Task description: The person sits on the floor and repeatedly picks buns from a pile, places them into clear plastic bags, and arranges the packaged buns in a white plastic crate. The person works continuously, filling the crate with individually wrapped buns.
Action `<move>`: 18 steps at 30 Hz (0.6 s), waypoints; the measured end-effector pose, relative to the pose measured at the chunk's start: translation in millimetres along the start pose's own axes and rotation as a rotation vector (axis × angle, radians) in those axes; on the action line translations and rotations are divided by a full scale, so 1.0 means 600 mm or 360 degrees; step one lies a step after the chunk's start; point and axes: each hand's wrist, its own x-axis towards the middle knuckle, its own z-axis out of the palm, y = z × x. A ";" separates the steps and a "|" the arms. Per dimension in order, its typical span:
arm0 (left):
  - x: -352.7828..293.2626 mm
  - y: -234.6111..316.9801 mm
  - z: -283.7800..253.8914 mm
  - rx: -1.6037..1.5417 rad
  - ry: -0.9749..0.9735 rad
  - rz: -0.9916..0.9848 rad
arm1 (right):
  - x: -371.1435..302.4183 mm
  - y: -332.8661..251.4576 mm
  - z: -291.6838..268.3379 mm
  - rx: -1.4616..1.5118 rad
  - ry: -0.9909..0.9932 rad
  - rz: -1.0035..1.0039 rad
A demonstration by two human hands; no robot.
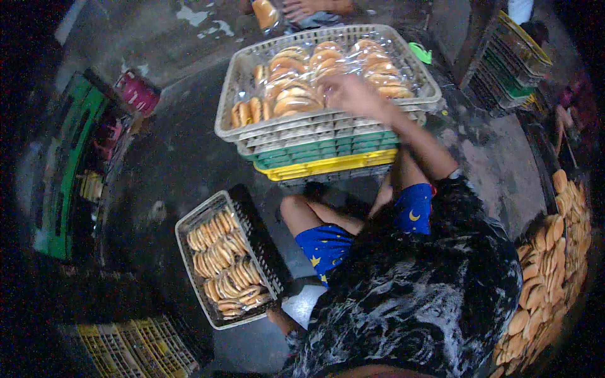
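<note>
Bagged buns (296, 101) lie beneath and just left of the blurred right hand (356, 97), in the top whitish crate (409, 69), stacks running away from the person; its grip I cannot tell; the left hand (275, 313), grip hidden, is farther off, by the side crate (246, 319).

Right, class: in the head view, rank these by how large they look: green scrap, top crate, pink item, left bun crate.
1. Top crate
2. Left bun crate
3. Pink item
4. Green scrap

This ranks appearance only; the top crate, raised on a stack, may look bigger through nearness.
</note>
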 end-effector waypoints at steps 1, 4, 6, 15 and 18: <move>0.006 0.003 0.015 0.0005 0.0003 0.0020 | 0.000 0.061 -0.046 -0.0305 0.0286 -0.0360; 0.018 0.009 0.075 0.0024 -0.0059 0.0071 | -0.035 0.218 -0.153 -0.0818 -0.0362 0.0407; 0.019 0.006 0.115 0.0012 -0.0083 0.0130 | -0.052 0.323 -0.184 -0.1003 -0.0884 0.0766; -0.040 0.096 0.333 -0.0282 -0.0609 0.1098 | -0.036 0.245 -0.186 -0.1031 -0.0908 0.0083; -0.163 0.209 0.438 -0.0189 -0.1839 0.1104 | 0.005 0.246 -0.236 -0.1163 -0.0929 0.0246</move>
